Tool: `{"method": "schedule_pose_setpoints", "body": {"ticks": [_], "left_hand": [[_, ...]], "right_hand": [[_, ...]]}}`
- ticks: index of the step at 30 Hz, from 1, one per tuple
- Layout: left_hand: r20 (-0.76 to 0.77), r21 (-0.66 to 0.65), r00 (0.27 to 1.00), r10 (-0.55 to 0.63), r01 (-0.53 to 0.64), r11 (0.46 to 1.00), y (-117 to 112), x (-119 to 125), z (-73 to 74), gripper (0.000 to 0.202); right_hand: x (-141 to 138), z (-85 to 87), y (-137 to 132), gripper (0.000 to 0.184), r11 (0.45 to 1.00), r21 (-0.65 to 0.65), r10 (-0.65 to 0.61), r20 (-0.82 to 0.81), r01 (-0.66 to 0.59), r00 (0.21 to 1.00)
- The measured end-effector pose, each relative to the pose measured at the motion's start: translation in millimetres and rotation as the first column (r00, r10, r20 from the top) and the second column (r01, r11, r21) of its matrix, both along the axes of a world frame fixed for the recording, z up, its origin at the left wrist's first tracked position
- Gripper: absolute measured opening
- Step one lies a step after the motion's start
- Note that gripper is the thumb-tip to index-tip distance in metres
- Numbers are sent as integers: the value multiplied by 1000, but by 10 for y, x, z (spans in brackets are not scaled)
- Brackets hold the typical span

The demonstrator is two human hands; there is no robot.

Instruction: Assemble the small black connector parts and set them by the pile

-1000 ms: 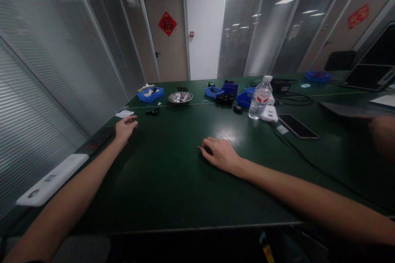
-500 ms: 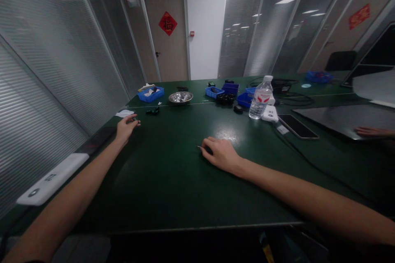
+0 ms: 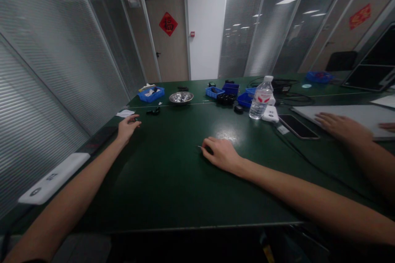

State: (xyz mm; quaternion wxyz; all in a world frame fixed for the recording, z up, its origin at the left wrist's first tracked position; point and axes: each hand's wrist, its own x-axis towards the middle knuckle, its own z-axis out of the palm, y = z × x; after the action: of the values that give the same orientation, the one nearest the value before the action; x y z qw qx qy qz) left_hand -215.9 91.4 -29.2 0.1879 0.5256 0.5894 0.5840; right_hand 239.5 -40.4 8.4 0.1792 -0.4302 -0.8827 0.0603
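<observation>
Right hand (image 3: 219, 153), fingers pinched on one thin pale stick (image 3: 199, 146) pointing between nine and ten o'clock, over green surface (image 3: 166, 185); left hand (image 3: 127, 128), fingers half-curled, contents unclear; paper (image 3: 124, 113), at its twelve o'clock.

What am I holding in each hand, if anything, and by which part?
Your right grip pinches a thin pale stick behind its protruding tip; the rest is hidden. Your left grip: can't tell.

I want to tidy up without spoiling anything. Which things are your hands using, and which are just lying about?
Seem in use:
thin pale thing, pinched in the right hand
perhaps something in the left hand, too small to tell

Seem just lying about:
bottle
phone
bowl
paper
</observation>
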Motion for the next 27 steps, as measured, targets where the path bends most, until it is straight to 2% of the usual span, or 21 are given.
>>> {"method": "schedule_pose_setpoints", "body": {"ticks": [8, 10, 12, 15, 16, 18, 20, 23, 25, 27], "left_hand": [[-22, -44, 995, -100, 99, 994, -96, 194, 109, 48], [-58, -72, 979, -198, 193, 978, -157, 353, 151, 47], [-97, -112, 933, -347, 336, 935, -258, 584, 207, 45], [-133, -186, 831, -540, 514, 837, -492, 1017, 304, 43], [-132, -214, 784, -607, 575, 790, -589, 1165, 332, 42], [-77, -300, 676, -733, 686, 663, -795, 1436, 372, 42], [32, -356, 552, -833, 785, 506, -987, 1645, 389, 44], [137, -412, 388, -911, 859, 304, -1160, 1805, 395, 39], [174, -442, 326, -929, 869, 222, -1179, 1819, 404, 38], [218, -453, 292, -931, 875, 169, -1147, 1792, 416, 39]], "right_hand": [[-1, 8, 7, 21, 1000, -13, 9, -16, -10, 1000], [6, 12, 7, 21, 1000, -16, 14, -21, -15, 1000], [11, 9, 10, 22, 1000, -20, 16, -21, -16, 1000], [13, -9, 23, 21, 1000, -10, 5, -10, -5, 1000], [12, -17, 27, 21, 1000, -2, -1, -3, 1, 1000], [9, -30, 32, 21, 1000, 10, -12, 11, 12, 1000], [4, -35, 31, 21, 1000, 18, -21, 20, 20, 1000], [-2, -31, 24, 21, 1000, 25, -20, 20, 19, 1000], [-2, -26, 22, 22, 1000, 25, -12, 13, 12, 1000], [0, -25, 24, 22, 1000, 20, -7, 7, 7, 1000]]}}
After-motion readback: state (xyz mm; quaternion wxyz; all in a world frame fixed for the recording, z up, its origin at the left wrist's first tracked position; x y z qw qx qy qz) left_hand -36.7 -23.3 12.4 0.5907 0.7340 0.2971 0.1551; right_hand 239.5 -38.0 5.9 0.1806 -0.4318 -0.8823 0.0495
